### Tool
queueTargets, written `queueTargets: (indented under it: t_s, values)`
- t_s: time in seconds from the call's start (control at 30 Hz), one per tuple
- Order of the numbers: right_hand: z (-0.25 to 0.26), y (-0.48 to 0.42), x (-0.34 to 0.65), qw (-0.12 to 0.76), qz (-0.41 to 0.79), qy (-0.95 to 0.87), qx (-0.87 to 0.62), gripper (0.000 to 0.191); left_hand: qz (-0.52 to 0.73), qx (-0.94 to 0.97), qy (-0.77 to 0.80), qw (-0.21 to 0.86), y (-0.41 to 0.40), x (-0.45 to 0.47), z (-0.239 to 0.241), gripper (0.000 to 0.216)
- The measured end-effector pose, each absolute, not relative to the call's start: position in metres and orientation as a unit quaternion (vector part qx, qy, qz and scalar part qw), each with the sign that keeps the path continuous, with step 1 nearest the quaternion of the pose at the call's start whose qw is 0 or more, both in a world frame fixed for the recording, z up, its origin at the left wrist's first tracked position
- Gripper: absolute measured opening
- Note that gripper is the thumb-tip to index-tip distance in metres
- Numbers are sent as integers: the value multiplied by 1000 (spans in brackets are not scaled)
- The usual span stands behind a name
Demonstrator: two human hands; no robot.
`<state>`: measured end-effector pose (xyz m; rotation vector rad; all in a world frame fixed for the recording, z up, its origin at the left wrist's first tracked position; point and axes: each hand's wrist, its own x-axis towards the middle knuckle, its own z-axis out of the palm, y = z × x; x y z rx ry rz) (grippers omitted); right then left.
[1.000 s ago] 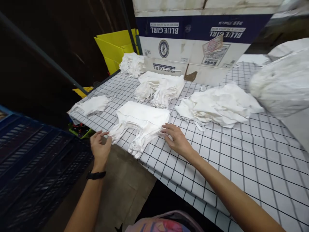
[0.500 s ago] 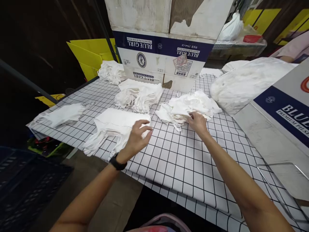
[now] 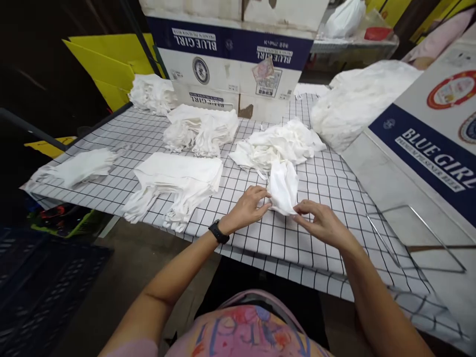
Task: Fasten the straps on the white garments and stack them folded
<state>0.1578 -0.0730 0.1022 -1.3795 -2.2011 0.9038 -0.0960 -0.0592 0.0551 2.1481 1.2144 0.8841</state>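
Observation:
A single white cloth piece (image 3: 283,187) lies on the checked tablecloth (image 3: 297,243), trailing from a loose heap of white cloth (image 3: 277,144). My left hand (image 3: 247,208), with a black watch on its wrist, pinches the piece's near left edge. My right hand (image 3: 322,223) pinches its near right corner. A neat stack of folded white cloth (image 3: 178,178) sits to the left of my hands.
More white stacks (image 3: 203,126) (image 3: 152,92) (image 3: 80,166) lie on the table's far and left parts. A Blue Girl carton (image 3: 230,54) stands at the back, another carton (image 3: 427,148) at right, a full white bag (image 3: 357,99) between them. A dark crate (image 3: 40,287) is low left.
Both hands left the folded stack. The right hand reached the loose heap, then drew one piece toward me, and both hands now grip its near edge.

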Motion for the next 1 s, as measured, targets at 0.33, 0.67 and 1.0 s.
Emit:
queueTargets:
  t_s: [0.33,0.67,1.0]
  values:
    - [83,-171,182,210,446,-744,-452,24,330,772,475,263,-113,-65,36,17]
    - [65,-133,154,318,368,-667,-564,31,345,742,536,207,-104,-52,35,6]
    - [43,-23,93,309,314,-651,-618,18,345,764,493,234,-124,-33,21,2]
